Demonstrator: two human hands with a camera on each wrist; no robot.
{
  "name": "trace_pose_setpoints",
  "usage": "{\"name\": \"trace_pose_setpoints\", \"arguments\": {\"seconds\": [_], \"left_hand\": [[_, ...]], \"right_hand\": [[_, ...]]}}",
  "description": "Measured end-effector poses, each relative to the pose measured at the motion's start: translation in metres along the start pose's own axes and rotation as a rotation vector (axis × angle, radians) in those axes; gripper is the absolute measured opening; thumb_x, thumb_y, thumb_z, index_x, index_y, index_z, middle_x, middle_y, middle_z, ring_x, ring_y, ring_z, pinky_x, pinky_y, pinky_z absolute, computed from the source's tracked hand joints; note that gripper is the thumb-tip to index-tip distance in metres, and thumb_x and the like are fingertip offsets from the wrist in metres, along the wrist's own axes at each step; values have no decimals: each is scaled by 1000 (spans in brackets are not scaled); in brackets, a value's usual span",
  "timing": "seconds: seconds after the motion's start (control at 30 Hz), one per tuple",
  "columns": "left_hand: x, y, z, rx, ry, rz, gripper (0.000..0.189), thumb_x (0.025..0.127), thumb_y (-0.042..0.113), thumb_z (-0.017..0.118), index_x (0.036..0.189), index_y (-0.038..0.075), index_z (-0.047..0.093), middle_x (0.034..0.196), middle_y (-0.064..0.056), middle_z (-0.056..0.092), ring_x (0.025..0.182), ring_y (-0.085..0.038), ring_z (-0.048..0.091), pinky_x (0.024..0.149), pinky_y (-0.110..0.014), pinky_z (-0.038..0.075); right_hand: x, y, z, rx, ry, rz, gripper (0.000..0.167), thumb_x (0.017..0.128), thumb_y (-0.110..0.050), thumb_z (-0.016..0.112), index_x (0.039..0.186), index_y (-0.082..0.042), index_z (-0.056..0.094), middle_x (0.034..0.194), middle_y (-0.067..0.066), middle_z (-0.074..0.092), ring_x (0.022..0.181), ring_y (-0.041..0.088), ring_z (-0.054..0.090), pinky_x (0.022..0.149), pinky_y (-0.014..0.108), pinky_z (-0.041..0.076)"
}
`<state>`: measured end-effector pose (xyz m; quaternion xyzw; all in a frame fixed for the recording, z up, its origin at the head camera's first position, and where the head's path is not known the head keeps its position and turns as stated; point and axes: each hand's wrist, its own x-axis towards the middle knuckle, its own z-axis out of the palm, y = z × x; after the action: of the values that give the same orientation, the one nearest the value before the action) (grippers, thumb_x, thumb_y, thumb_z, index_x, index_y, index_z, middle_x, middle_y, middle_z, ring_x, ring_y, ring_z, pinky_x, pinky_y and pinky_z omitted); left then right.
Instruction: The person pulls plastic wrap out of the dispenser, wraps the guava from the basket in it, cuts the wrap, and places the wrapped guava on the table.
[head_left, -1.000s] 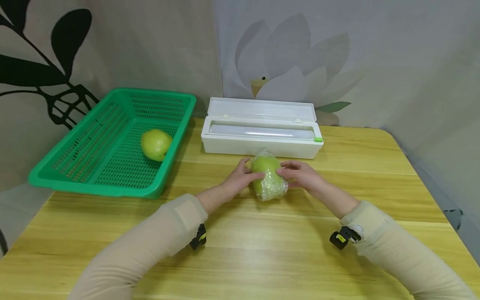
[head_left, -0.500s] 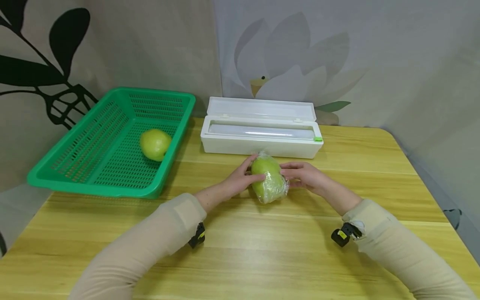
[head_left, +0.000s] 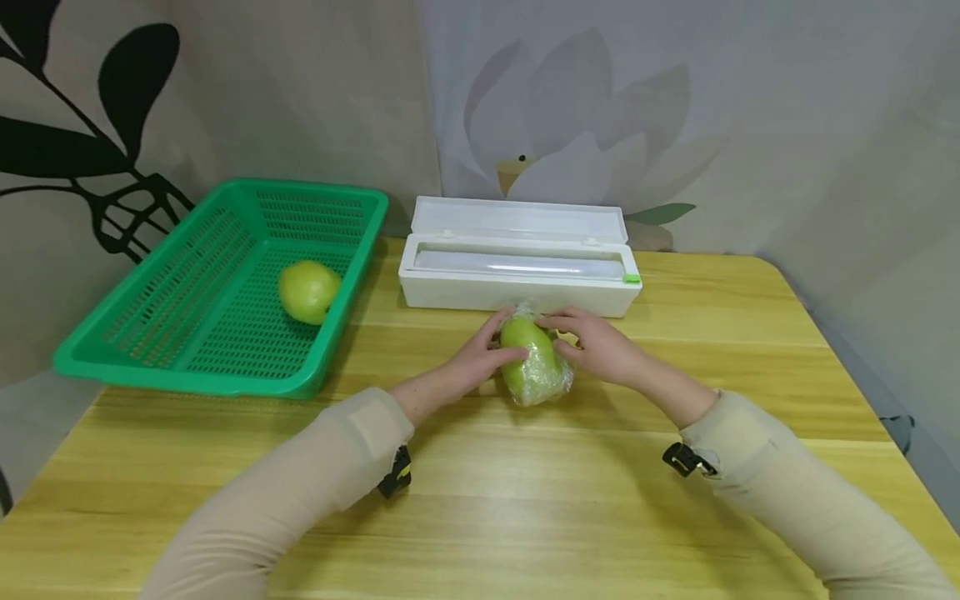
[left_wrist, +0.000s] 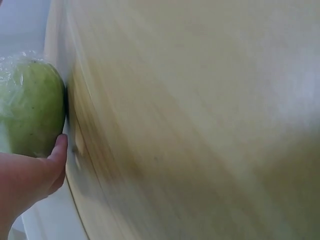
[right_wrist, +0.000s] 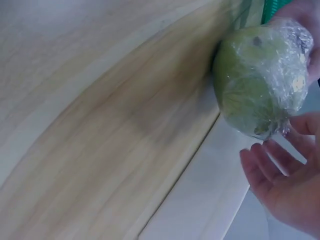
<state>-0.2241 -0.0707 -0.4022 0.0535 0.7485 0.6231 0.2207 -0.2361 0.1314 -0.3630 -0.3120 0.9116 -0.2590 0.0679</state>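
Observation:
A yellow-green fruit, pear-like in shape, (head_left: 525, 358) is covered in crinkled clear plastic wrap (right_wrist: 290, 65) and stands on the table before the white box. My left hand (head_left: 476, 360) grips its left side, with the thumb across the front and the fingers behind. At its upper right is my right hand (head_left: 600, 346), index finger reaching over the top and thumb at the side. In the right wrist view, that hand's thumb and index fingertips (right_wrist: 302, 123) are at the edge of the wrap, while the other fingers stay loosely bent and away from the fruit.
Behind the hands stands a white cling film box (head_left: 517, 292) with its lid raised and a film roll (head_left: 517, 262) inside. To the left, a green plastic basket (head_left: 187, 383) holds another yellow-green fruit (head_left: 308, 292). A patterned curtain (head_left: 787, 125) hangs behind the table (head_left: 480, 517).
My right hand has moved up from the fruit's right side toward its top, its wrist turning slightly. The left hand keeps its hold, and the fruit has turned a little.

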Motion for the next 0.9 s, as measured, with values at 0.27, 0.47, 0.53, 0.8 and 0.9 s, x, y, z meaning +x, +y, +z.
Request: {"name": "trace_pose_setpoints", "arguments": {"seconds": [0.27, 0.47, 0.53, 0.8, 0.9], "left_hand": [[5, -3, 0, -140, 67, -94, 81, 89, 16, 56, 149, 3, 4, 145, -27, 32, 121, -37, 50, 103, -40, 43], [4, -3, -4, -120, 81, -93, 62, 86, 5, 49, 143, -6, 26, 132, -26, 50, 107, -32, 60, 94, -35, 50], [3, -3, -6, -92, 85, -88, 59, 84, 1, 49, 141, -3, 34, 130, -24, 53, 100, -28, 62, 91, -33, 52], [1, -4, -9, -33, 53, -37, 62, 85, 4, 59, 142, 5, 36, 136, -18, 46, 111, -28, 55, 89, -32, 52], [1, -4, -8, -42, 44, -32, 64, 86, 9, 62, 143, 6, 33, 138, -16, 44, 119, -30, 52, 89, -34, 52]], "right_hand": [[0, 5, 1, 5, 14, 76, 39, 87, -2, 52, 126, 0, 57, 99, 15, 58, 80, 21, 53, 67, 30, 47], [0, 2, -4, 176, -45, 217, 38, 89, -8, 51, 126, 0, 57, 93, 15, 60, 71, 19, 57, 60, 30, 54], [0, 0, -5, 245, -75, 275, 38, 93, -18, 52, 126, 1, 56, 96, 16, 60, 73, 20, 59, 63, 35, 57], [0, 0, 1, 342, -150, 413, 61, 93, -42, 52, 129, 6, 41, 116, 27, 55, 85, 25, 62, 70, 37, 57], [0, 0, 6, 364, -155, 456, 62, 91, -38, 58, 128, 6, 37, 116, 27, 53, 86, 26, 60, 69, 35, 57]]}}
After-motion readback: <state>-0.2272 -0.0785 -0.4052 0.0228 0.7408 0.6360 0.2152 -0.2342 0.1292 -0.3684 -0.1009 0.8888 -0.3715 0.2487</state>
